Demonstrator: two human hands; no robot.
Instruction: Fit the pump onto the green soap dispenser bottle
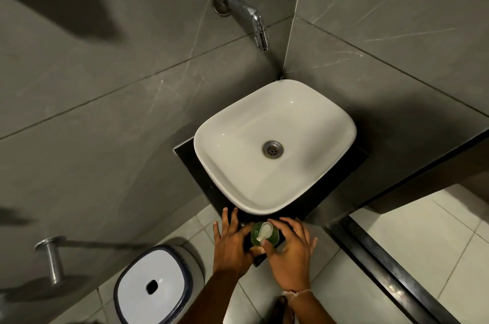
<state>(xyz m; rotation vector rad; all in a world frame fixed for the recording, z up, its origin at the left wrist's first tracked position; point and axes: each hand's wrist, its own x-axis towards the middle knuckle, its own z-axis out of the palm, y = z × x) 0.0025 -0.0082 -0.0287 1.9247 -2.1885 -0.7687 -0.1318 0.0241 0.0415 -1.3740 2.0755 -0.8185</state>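
Observation:
The green soap dispenser bottle (274,236) stands on the front corner of the black counter (201,173), just in front of the white basin. A white pump head (264,232) sits on top of it, seen from above. My left hand (232,241) rests against the bottle's left side with fingers spread forward. My right hand (291,249) curls around the bottle's right side, thumb by the pump. Whether the pump is screwed down is hidden from this angle.
A white basin (238,138) with a metal drain fills the counter; a chrome tap (251,17) juts from the grey tiled wall above. Below left stands a white lidded bin (150,286) and a chrome wall holder (50,257). A dark threshold (383,265) runs at right.

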